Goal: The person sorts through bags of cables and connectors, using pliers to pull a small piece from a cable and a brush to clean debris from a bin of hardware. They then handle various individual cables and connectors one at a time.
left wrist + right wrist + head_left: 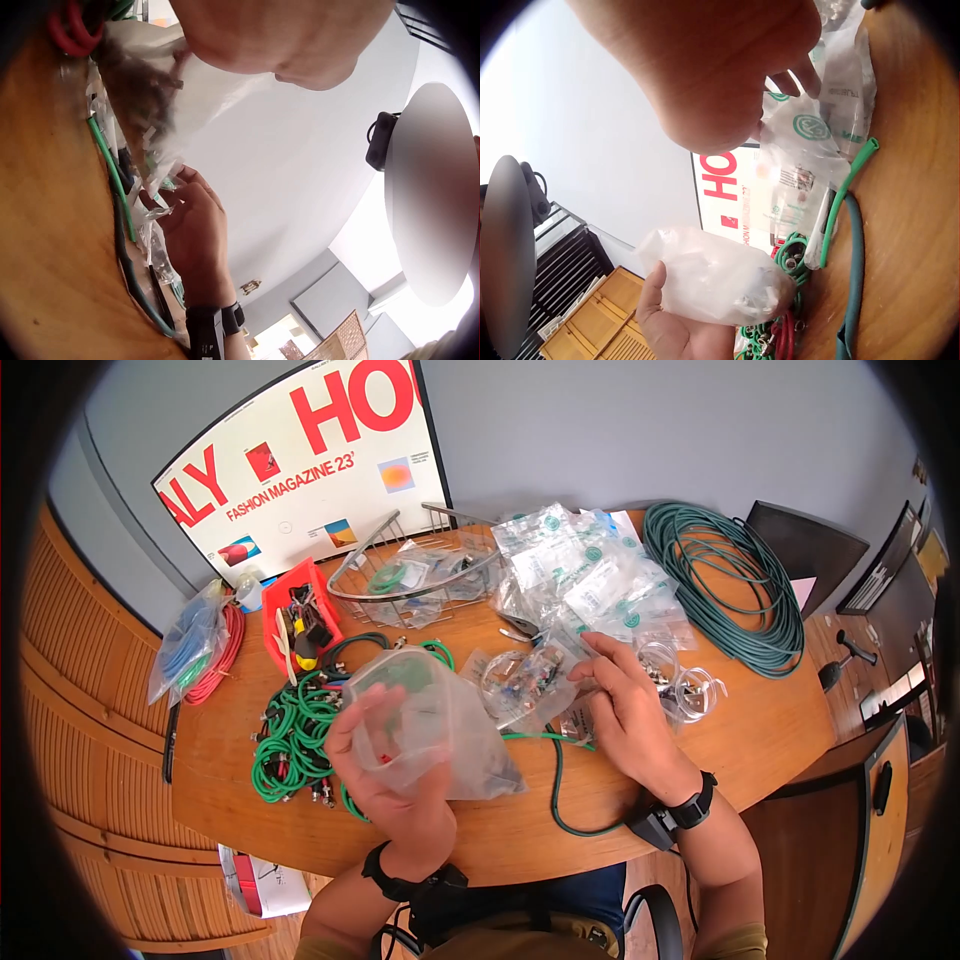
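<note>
My left hand (pixel 408 805) holds a frosted plastic bag (pixel 455 725), its mouth spread wide. Dark and pale contents sit low in this bag, blurred through the plastic. To the right, my right hand (pixel 632 720) pinches the edge of a clear printed bag (pixel 545 685) that contains small parts. The right wrist view shows a green round logo on the clear packaging (pixel 795 139) by these fingers. A bundle of green cables (pixel 290 745) with metal connectors lies left of the frosted bag. Below the clear bag run a green tube and a dark green cable (pixel 558 790).
Clear packets (pixel 590 575) are piled at the back, beside a big dark green cable coil (pixel 735 585). A wire basket (pixel 410 585) and a red bin of tools (pixel 300 615) stand at back left. Transparent tubing coils (pixel 695 690) lie right of my right hand.
</note>
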`<state>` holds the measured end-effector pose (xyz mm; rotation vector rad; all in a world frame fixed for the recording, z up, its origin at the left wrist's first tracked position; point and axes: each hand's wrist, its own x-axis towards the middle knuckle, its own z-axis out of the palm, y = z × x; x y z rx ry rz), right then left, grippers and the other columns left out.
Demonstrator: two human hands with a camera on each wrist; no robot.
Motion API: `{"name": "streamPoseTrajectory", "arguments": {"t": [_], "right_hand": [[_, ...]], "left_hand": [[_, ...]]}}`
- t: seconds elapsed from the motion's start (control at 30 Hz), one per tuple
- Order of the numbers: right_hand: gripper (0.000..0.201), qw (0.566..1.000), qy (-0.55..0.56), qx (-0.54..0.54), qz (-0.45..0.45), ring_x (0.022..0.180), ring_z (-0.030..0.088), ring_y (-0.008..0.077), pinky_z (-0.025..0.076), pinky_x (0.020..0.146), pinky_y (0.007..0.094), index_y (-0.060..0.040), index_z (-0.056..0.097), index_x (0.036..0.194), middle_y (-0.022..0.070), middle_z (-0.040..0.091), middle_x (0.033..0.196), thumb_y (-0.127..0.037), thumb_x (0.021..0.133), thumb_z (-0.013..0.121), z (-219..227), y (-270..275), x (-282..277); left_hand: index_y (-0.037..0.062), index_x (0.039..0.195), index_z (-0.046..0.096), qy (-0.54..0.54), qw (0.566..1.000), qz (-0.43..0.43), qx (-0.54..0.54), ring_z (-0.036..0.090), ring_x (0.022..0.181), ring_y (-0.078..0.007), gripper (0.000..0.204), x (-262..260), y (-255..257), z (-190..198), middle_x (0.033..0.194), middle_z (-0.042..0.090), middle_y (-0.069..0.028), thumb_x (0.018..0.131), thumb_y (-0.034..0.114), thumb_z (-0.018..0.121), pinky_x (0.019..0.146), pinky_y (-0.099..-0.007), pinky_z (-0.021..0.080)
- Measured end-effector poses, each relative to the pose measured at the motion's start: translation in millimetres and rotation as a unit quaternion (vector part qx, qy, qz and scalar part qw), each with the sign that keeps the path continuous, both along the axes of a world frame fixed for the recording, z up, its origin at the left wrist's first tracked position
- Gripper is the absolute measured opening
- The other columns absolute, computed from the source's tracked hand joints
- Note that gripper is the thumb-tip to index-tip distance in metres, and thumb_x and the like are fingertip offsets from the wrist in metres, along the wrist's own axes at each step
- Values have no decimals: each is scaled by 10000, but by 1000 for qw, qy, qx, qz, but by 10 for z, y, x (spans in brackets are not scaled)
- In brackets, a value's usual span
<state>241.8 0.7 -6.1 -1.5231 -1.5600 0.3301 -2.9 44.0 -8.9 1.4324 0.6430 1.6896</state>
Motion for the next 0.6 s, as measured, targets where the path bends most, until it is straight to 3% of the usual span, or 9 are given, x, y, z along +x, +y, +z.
{"name": "streamPoseTrajectory", "arguments": {"t": [0.07, 0.3, 0.37, 0.6], "right_hand": [[331, 997, -60, 48, 1, 1173, 648, 450, 539, 984, 448, -1, 658, 1180, 274, 521, 1490, 75, 899, 501, -26, 3, 39], [354, 999, -8, 39, -2, 1172, 645, 444, 533, 978, 459, 0, 650, 1199, 268, 518, 1501, 82, 891, 498, 8, -16, 7], [343, 1000, -8, 24, -4, 1150, 655, 436, 542, 958, 456, 9, 645, 1195, 266, 534, 1477, 80, 890, 506, 35, -26, -4], [335, 999, 34, 4, 21, 1038, 691, 392, 556, 900, 426, 25, 635, 1196, 238, 578, 1420, 85, 891, 509, 6, -14, -6]], "left_hand": [[112, 1524, 392, -22, 1000, 10, 17, 471, 1442, -310, 767, -13, 1, 12, 1531, 495, -125, 815, -60, 629, 1205, -479, 382], [62, 1504, 375, -70, 997, 11, -24, 523, 1348, -298, 799, 15, -18, 80, 1506, 488, -132, 779, 14, 705, 1158, -474, 425], [94, 1539, 388, -23, 1000, -13, 3, 501, 1362, -280, 782, -15, -3, 26, 1517, 502, -130, 807, 31, 655, 1199, -476, 379], [92, 1563, 365, 16, 999, 2, 43, 504, 1364, -288, 828, -12, -28, 28, 1519, 494, -140, 786, 67, 649, 1182, -473, 393]]}}
